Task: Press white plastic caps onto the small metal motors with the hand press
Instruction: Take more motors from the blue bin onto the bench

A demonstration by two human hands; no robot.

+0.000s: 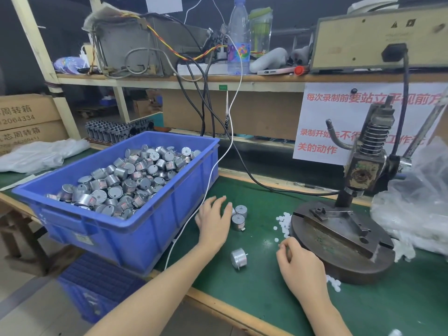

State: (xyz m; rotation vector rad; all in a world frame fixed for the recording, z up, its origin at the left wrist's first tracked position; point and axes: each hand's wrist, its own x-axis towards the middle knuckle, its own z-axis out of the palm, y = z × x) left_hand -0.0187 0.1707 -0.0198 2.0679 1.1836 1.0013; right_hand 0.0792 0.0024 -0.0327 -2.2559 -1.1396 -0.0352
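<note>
The right hand has its fingers curled in tight by the edge of the press base, just beside a stray white cap; I cannot tell from here if it has a cap pinched or holds nothing; the left hand lies flat with its fingers straight and spread, the tips touching two little motors that stand on the green mat; one more motor lies tipped on its side at nine o'clock from the right hand, its thin shaft poking out; the white caps are in a loose heap at twelve o'clock from that hand, right up against the round base; they look tiny, smooth and light, like beads; the hand press stands at two o'clock, heavy dark iron with a rusty head and a coil spring on top; I see no motor on its plate; so I think this is the picking-up step, a motor for one hand and a cap for the other; next the motor must stand shaft up under the ram with a cap on top; the motors are shiny round tins, likely slippery; the blue plastic bin at ten o'clock is full of them.
</note>
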